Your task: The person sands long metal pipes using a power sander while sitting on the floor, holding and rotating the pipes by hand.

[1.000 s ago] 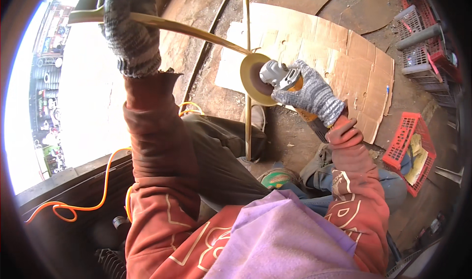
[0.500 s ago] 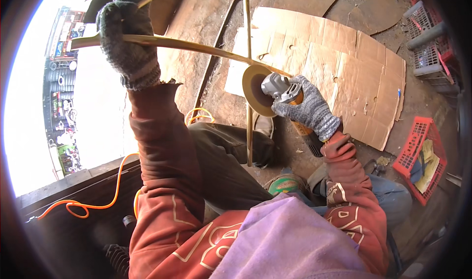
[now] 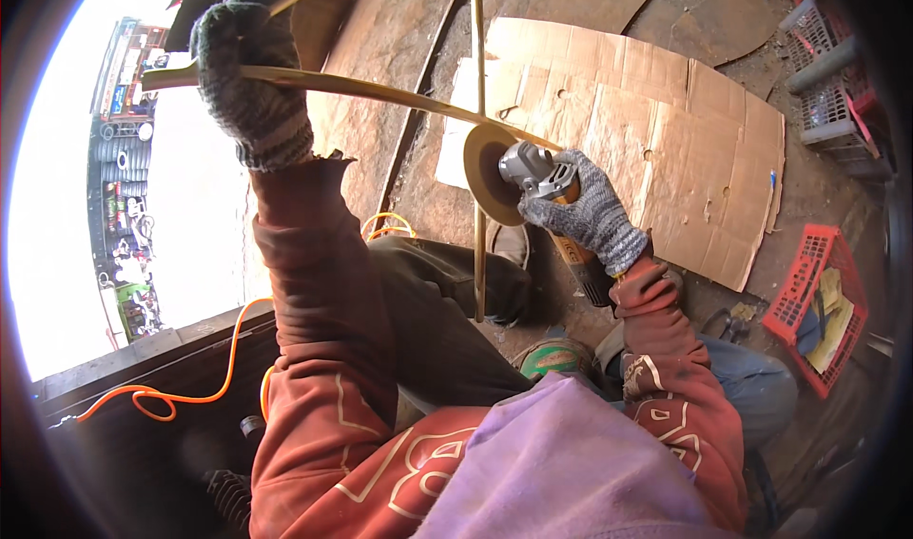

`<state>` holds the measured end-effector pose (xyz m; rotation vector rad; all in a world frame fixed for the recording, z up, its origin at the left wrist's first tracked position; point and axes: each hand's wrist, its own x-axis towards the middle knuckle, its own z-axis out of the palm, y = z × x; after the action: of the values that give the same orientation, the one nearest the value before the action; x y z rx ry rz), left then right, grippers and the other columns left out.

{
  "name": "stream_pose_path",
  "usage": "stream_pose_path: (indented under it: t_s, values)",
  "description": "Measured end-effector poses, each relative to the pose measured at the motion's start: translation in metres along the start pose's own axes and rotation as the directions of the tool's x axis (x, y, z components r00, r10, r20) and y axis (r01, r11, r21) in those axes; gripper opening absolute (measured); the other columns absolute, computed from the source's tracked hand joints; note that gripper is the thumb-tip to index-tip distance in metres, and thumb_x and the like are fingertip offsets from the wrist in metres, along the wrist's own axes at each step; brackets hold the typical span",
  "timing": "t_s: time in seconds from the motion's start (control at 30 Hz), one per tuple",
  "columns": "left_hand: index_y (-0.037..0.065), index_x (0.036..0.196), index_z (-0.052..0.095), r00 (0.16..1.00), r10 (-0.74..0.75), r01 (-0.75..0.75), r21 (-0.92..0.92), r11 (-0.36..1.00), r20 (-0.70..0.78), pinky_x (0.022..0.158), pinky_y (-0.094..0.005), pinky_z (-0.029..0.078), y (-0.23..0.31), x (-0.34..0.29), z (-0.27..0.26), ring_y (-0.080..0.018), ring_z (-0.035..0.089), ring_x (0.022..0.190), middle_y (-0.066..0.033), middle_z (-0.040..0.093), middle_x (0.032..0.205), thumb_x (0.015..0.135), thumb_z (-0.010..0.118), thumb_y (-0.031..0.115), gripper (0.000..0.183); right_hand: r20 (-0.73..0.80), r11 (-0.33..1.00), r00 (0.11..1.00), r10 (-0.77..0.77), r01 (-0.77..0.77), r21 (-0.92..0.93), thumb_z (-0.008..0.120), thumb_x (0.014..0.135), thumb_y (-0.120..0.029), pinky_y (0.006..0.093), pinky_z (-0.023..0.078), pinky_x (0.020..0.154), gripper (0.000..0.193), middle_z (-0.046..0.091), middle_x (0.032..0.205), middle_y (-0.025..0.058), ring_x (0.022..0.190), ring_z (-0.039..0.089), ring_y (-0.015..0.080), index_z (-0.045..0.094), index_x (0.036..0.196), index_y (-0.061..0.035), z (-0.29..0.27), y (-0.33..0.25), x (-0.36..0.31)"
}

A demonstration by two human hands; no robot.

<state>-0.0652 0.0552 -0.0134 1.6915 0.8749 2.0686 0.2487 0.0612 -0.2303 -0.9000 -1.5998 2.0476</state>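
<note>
My gloved left hand [image 3: 249, 73] is closed around a brass-coloured metal frame [image 3: 380, 92] at the upper left. One long bar of it runs from that fist to the right and crosses an upright bar [image 3: 480, 54]; a further bar leaves the fist toward the top edge. In my gloved right hand [image 3: 597, 214] I hold an angle grinder [image 3: 534, 166], fingers wrapped round its grey and orange body. Its large round disc [image 3: 489, 180] lies just below the crossing and overlaps the upright bar. Whether the disc touches metal I cannot tell; no sparks show.
Flattened cardboard [image 3: 656, 140] covers the floor beyond the grinder. A red plastic basket [image 3: 794, 282] with yellowish pieces stands at the right, and grey crates [image 3: 823, 106] stand farther back. An orange cable or hose [image 3: 228, 358] curls at the lower left. A shoe [image 3: 511, 242] shows below the disc.
The grinder has shifted slightly left with my right hand. My left hand and the metal frame have barely moved.
</note>
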Motion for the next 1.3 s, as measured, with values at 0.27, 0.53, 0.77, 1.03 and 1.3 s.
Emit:
stream_pose_path:
  t_s: [0.27,0.53,0.77,1.03,1.3]
  values:
    - [-0.004,0.095,0.065,0.997,-0.007,0.020,0.154,0.988,-0.081,0.104,-0.0550,0.042,0.008,-0.009,0.009,-0.0424,0.061,0.107,-0.0273,0.066,0.105,0.096,0.051,0.028,0.035,0.042,0.998,0.999,-0.002,0.005,-0.066,0.092,0.059,-0.034,0.0304,0.050,0.090,0.080,0.064,0.107,0.0117,0.101,0.061,0.0160,0.050,0.118,0.0002,0.012,0.010,-0.024]
    - [-0.005,0.101,0.063,0.967,-0.086,0.109,0.082,0.991,-0.240,0.097,-0.0443,0.047,0.013,0.001,0.047,-0.0326,0.063,0.100,-0.0228,0.067,0.105,0.096,0.056,0.025,0.031,-0.056,0.975,0.997,0.059,-0.069,-0.209,0.091,0.061,-0.031,0.0299,0.052,0.082,0.072,0.065,0.098,0.0077,0.091,0.061,0.0132,0.052,0.113,-0.0018,-0.013,-0.023,-0.030]
    - [0.001,0.101,0.064,0.979,-0.172,0.183,0.098,0.978,-0.108,0.086,-0.0343,0.051,-0.008,0.030,0.090,-0.0206,0.066,0.091,-0.0121,0.070,0.096,0.099,0.055,0.029,0.030,-0.085,0.825,0.988,-0.130,0.060,-0.562,0.091,0.061,-0.034,0.0310,0.051,0.085,0.075,0.063,0.104,0.0106,0.095,0.061,0.0160,0.052,0.115,-0.0018,-0.051,-0.042,-0.063]
    - [0.001,0.098,0.064,0.970,-0.175,0.161,-0.092,0.983,-0.169,0.087,-0.0368,0.053,0.021,0.013,0.079,-0.0240,0.067,0.092,-0.0137,0.070,0.094,0.096,0.059,0.024,0.023,-0.149,0.976,0.983,0.108,-0.133,-0.171,0.090,0.062,-0.030,0.0319,0.053,0.080,0.067,0.066,0.099,0.0090,0.089,0.063,0.0150,0.054,0.111,-0.0025,-0.003,-0.026,-0.069]
    - [-0.006,0.099,0.064,0.975,-0.055,0.074,0.084,0.994,-0.215,0.107,-0.0538,0.039,0.055,-0.054,0.025,-0.0404,0.060,0.110,-0.0249,0.067,0.103,0.099,0.046,0.044,0.053,-0.088,0.980,0.993,0.084,-0.099,-0.175,0.090,0.061,-0.034,0.0314,0.052,0.081,0.066,0.066,0.098,0.0109,0.090,0.063,0.0163,0.056,0.108,-0.0019,0.038,0.007,-0.056]
